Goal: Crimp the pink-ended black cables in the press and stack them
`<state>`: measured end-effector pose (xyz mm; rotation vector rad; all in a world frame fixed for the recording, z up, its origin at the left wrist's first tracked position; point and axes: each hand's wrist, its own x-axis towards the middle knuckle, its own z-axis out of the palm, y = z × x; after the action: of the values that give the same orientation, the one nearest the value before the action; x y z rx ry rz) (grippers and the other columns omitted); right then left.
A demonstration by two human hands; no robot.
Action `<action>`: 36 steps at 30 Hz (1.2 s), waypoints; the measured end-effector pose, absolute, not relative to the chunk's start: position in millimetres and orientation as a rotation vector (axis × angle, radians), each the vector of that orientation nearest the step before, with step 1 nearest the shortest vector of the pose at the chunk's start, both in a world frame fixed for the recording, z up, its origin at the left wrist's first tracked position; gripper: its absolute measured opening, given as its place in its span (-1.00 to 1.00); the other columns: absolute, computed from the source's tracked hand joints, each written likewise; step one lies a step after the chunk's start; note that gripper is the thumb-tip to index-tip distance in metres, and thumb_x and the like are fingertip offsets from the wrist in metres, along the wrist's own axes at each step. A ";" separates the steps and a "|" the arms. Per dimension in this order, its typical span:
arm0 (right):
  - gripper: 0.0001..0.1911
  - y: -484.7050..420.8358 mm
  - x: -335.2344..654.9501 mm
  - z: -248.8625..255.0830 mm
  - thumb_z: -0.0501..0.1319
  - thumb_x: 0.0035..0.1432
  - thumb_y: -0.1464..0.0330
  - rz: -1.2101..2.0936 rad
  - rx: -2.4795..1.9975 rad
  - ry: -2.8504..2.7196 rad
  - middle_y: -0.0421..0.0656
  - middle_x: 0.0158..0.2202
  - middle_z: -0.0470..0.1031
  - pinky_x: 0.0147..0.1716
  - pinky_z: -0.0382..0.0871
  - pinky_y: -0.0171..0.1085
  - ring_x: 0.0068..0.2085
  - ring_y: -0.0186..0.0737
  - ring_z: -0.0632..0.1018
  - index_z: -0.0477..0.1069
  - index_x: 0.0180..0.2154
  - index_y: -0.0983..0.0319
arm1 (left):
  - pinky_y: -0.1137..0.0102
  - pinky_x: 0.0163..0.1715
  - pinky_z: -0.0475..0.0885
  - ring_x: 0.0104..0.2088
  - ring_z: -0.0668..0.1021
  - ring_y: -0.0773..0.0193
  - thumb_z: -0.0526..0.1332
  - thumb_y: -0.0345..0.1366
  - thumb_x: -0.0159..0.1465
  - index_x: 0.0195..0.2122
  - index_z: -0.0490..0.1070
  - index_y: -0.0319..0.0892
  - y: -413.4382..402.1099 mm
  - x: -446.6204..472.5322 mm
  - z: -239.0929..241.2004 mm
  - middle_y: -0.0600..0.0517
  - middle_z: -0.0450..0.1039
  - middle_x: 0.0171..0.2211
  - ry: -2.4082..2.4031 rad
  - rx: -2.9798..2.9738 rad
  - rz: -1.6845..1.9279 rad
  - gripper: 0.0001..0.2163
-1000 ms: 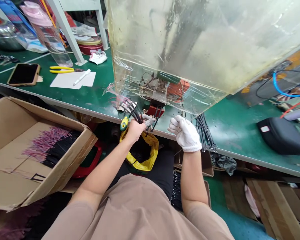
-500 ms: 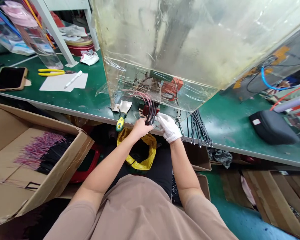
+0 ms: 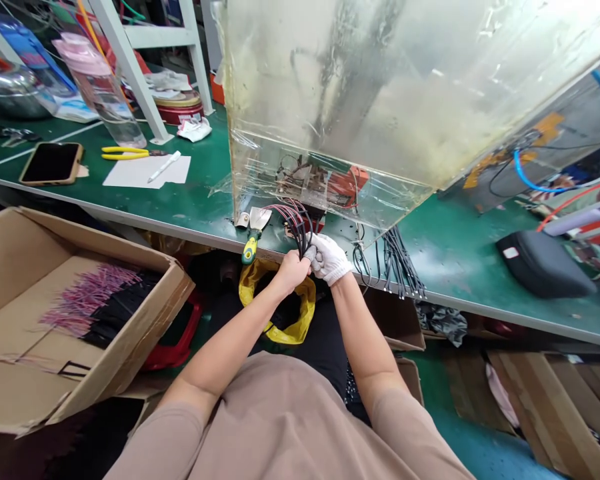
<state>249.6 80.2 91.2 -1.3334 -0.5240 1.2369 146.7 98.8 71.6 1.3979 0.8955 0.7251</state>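
Observation:
A bundle of black cables (image 3: pixel 303 235) with reddish wire ends runs from beneath the clear plastic guard down to my hands. My bare left hand (image 3: pixel 295 272) is closed round the lower part of the bundle. Against it, my white-gloved right hand (image 3: pixel 330 259) has its fingers curled on the same cables. A scraper (image 3: pixel 251 245) with a green and yellow handle lies at the table edge left of my hands. More black cables (image 3: pixel 400 263) hang over the edge on the right. Below my hands a yellow bag (image 3: pixel 300 323) stands open.
The plastic guard (image 3: pixel 350 100) encloses a machine with an orange-red part (image 3: pixel 347 183). A cardboard box (image 3: pixel 130 373) at left holds pink-ended black cables. Yellow pliers (image 3: pixel 125 153), a pen (image 3: pixel 164 167), a phone (image 3: pixel 53 163) and a bottle (image 3: pixel 103 100) occupy the left tabletop; a black case (image 3: pixel 545 263) sits right.
My hands have drawn the cable bundle slightly down and toward me, away from the machine. My right hand has closed in against my left. The view has shifted a little left.

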 end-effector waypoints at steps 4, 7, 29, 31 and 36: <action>-0.54 63.3 241.7 98.2 0.43 -0.10 0.10 1.211 -1.375 -0.536 -0.46 -0.80 0.11 -0.87 -0.06 -0.47 -0.81 -0.50 0.10 0.18 -0.47 0.15 | 0.44 -0.56 0.20 -0.68 0.28 0.38 0.14 -0.26 0.20 -0.78 0.21 -0.13 84.5 136.9 71.1 0.11 0.20 -0.78 0.868 1.426 0.735 -0.61; -0.56 39.5 228.9 97.2 0.42 -0.10 0.08 1.240 -1.406 -0.559 -0.44 -0.78 0.14 -0.87 -0.05 -0.48 -0.80 -0.52 0.08 0.22 -0.46 0.16 | 0.43 -0.58 0.18 -0.68 0.27 0.39 0.15 -0.25 0.16 -0.75 0.20 -0.12 63.0 118.1 64.2 0.11 0.21 -0.76 0.798 1.431 0.705 -0.66; -0.41 35.8 218.7 88.0 0.49 -0.15 0.00 1.399 -1.125 -0.598 -0.06 -0.24 0.62 -0.36 0.55 -0.23 -0.29 -0.18 0.60 0.46 -0.16 0.21 | 0.38 -0.57 0.28 -0.62 0.39 0.30 0.13 0.12 0.28 -0.68 0.40 -0.11 2.3 9.4 51.8 -0.01 0.39 -0.69 0.810 1.352 0.453 -0.49; -0.45 46.1 224.7 95.7 0.49 -0.14 0.01 1.338 -1.122 -0.599 -0.10 -0.31 0.58 -0.40 0.51 -0.25 -0.32 -0.21 0.57 0.43 -0.22 0.20 | 0.38 -0.59 0.28 -0.63 0.40 0.29 0.12 0.15 0.28 -0.67 0.45 -0.11 -1.7 1.2 50.1 -0.03 0.41 -0.69 0.794 1.366 0.421 -0.47; -0.54 58.6 266.7 131.8 0.42 -0.01 0.08 1.085 -1.064 -0.743 -0.28 -0.50 0.18 -0.54 0.24 -0.34 -0.50 -0.39 0.26 0.19 -0.46 0.16 | 0.40 -0.66 0.22 -0.61 0.42 0.27 0.12 0.13 0.30 -0.58 0.55 -0.05 -12.0 -21.6 52.0 -0.02 0.54 -0.58 0.770 1.320 0.344 -0.53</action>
<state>266.7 58.6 131.8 -1.0644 -0.7426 1.0852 -21.6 -12.0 52.0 1.3204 0.7699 0.3437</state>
